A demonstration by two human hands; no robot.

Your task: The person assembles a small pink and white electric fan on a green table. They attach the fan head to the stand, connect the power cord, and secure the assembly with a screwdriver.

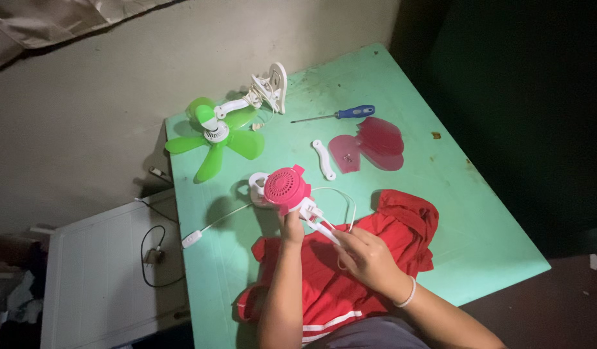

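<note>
- Holding the pink fan motor housing (286,187) above the green table (402,213), just in front of the red cloth (350,284); left hand (291,226) clamped under its rear.
- Right hand (366,253) fingers closed on the white bracket arm (321,224) leading off the housing; exact pinch unclear in dim light.
- Risk: white cord (340,197) loops beside the housing; it could snag the fingers.
- Risk: one-handed support; housing may tilt and drop.
</note>
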